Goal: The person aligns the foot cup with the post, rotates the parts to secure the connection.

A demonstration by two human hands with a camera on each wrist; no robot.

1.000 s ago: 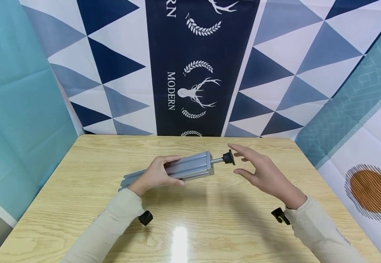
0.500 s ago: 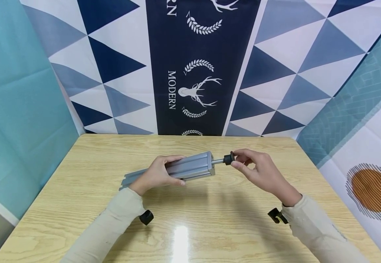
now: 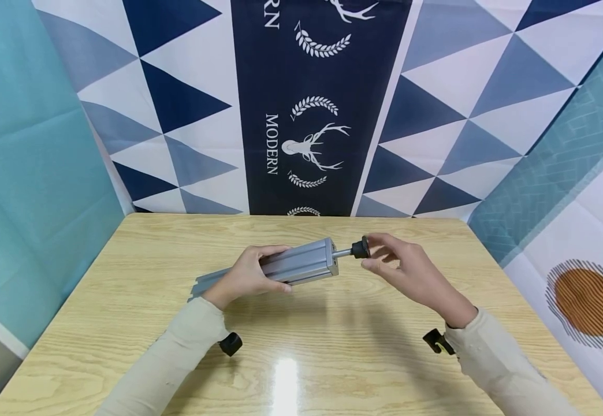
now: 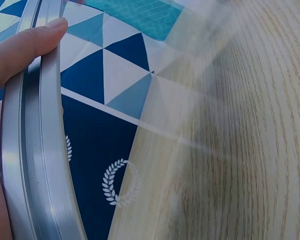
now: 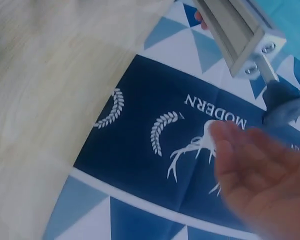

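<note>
A grey aluminium profile is held tilted over the table, its far end toward the right. My left hand grips it around the middle; in the left wrist view the thumb lies across the grooved profile. A thin metal rod sticks out of the end plate, which has screw heads in it. On the rod's tip sits a black levelling foot with a flat disc. My right hand is right at the disc, fingers bent loosely and thumb apart. The right wrist view shows the black foot beside blurred fingers.
The wooden table carries a bright light reflection near its front. Behind it hangs a patterned cloth with triangles and a deer head. Cloth panels close off the left and right sides. Black wrist mounts hang below both sleeves.
My right hand came in from the right, closed its fingertips on the black foot, then loosened them slightly. The left hand and the profile stay nearly in place.
</note>
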